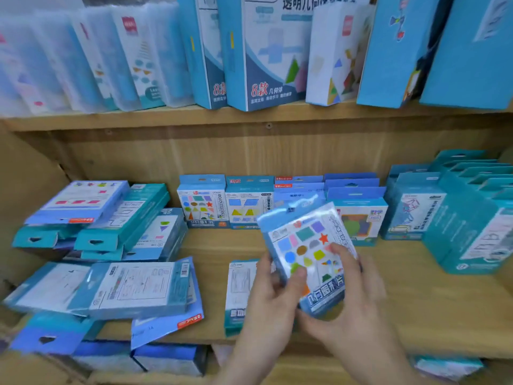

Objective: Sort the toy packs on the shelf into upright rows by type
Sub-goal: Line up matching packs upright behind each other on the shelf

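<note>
Sorting is looking roughly half done, with one pack in hand.

On the wooden shelf (388,287), upright rows (249,201) are standing along the back and right, while flat heaps (105,218) are lying unsorted on the left. A coloured-shapes pack (308,254) is being held tilted over the shelf's front. The left hand (272,295) and right hand (352,301) are both gripping its lower end, fingers curled round it.
</note>
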